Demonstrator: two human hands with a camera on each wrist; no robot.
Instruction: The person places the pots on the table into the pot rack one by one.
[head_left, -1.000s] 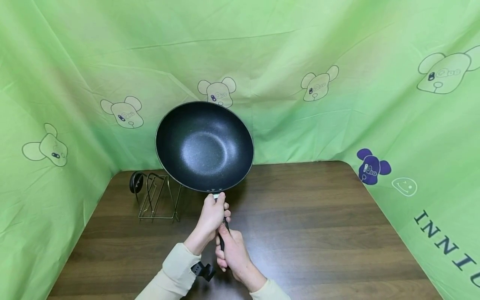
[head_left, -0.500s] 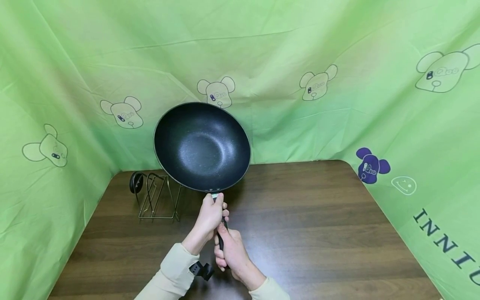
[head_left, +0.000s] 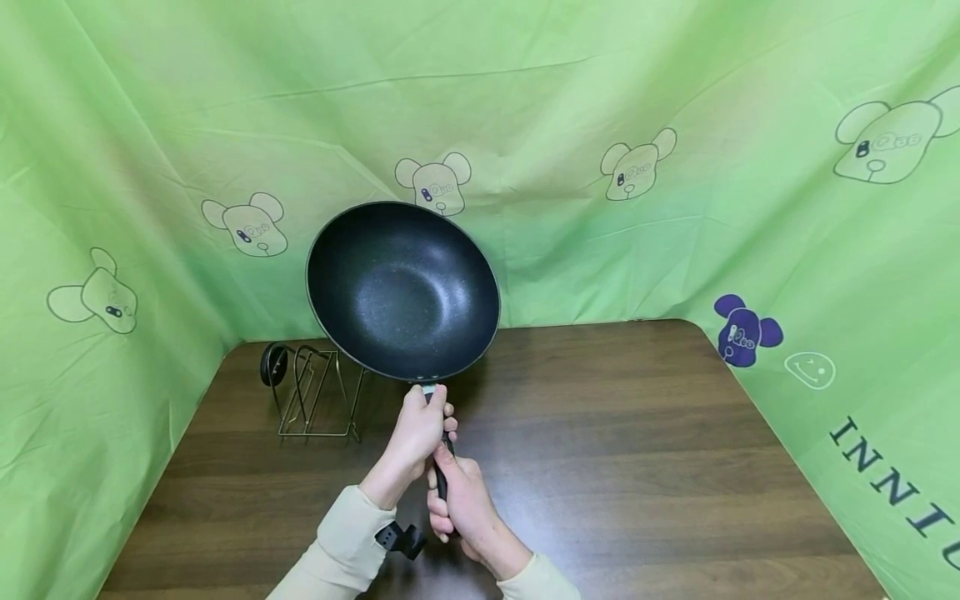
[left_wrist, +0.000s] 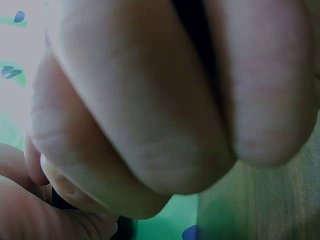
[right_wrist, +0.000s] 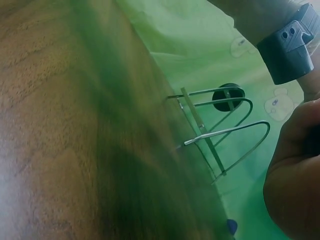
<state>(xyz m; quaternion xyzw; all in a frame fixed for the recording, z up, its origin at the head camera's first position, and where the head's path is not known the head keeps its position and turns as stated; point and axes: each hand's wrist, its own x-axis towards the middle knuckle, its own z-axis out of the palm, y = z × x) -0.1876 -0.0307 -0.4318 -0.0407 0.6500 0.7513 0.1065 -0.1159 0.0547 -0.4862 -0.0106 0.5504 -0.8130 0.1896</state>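
Note:
A black wok is held up, tilted so its speckled inside faces me, over the far part of the table in the head view. My left hand grips its black handle close to the bowl, thumb laid along the top. Just behind it, my right hand holds the rear of the same handle. Large in the left wrist view are the curled fingers of my left hand, which hide most of the handle there.
A metal wire rack with a black round piece stands at the table's back left, partly behind the wok. The brown wooden table is bordered by a green printed cloth. A black device is strapped on my left wrist.
The wok and both hands have shifted very slightly left. Both grips on the handle stay the same, and the rack has not moved.

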